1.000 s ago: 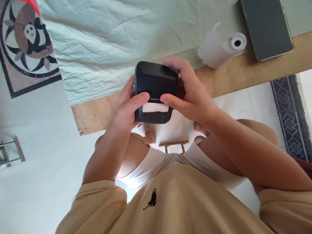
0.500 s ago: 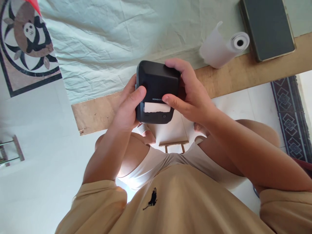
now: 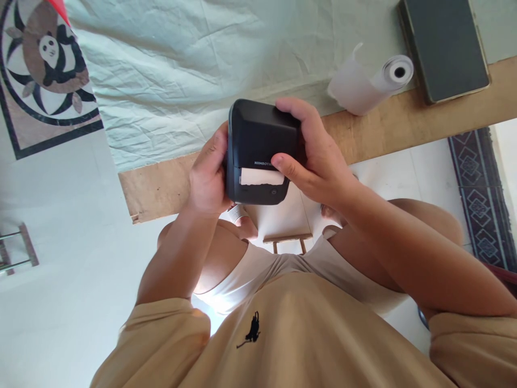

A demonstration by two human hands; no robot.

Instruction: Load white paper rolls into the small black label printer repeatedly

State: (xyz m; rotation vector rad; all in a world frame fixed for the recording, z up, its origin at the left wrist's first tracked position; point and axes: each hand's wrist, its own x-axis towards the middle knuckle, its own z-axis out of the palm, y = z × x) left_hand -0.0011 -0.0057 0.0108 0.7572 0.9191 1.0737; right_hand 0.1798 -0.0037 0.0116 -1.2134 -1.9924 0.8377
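Between my two hands is a black label printer [image 3: 262, 134] with white brand lettering, held up over the table's near edge. A strip of white paper [image 3: 262, 177] with a ragged edge sticks out of its front slot, above the power button. My left hand [image 3: 210, 172] grips the printer's left side, thumb along that side and the other fingers mostly hidden. My right hand [image 3: 317, 151] is closed round the right side, its thumb on the front near the lettering and its index finger on the top corner.
On the table's right lies a partly unrolled white paper roll [image 3: 369, 89]. Beside it is a dark flat device [image 3: 446, 51], perhaps a tablet. A pale green cloth [image 3: 181, 70] covers the table, leaving a wooden edge [image 3: 161, 188] bare. My legs are below the table edge.
My left thumb has moved off the printer's front face to its left side. The printer has shifted very slightly to the right. My right hand keeps its grip.
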